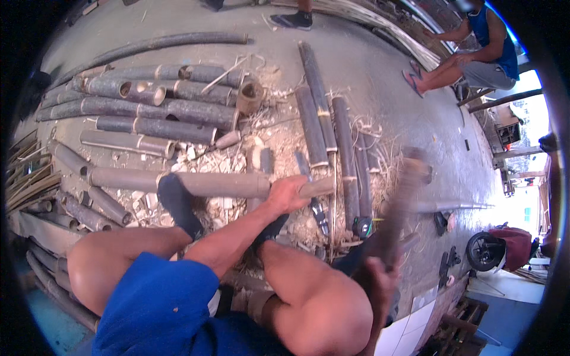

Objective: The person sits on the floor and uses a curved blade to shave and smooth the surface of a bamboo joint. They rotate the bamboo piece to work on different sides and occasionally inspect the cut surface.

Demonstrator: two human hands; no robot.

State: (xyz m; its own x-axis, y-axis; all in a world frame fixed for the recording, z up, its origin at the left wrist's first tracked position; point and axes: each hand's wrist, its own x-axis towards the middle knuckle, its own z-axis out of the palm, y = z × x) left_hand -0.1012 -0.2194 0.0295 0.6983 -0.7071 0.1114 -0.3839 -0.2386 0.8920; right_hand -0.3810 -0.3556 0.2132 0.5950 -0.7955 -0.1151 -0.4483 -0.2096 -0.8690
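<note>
My left hand (288,194) is closed around a pale wooden rod (319,188), at the right end of a long brown bamboo pole (222,184). The rod's blunt end sticks out to the right; my hand hides whether its other end enters the pole. The pole lies across wood chips, and my left foot (178,204) in a dark sock rests against it. My right hand (385,277) is wrapped around a dark wooden mallet (399,207), raised at the right and smeared by motion. Its thicker top is up and away from the rod.
Several dark bamboo poles (142,108) lie at the back left, and more bamboo lengths (346,163) right of centre. A tape measure (361,227) and a narrow hand tool (319,216) lie near the rod. Another person (490,41) sits far right; a motorbike (504,249) stands below.
</note>
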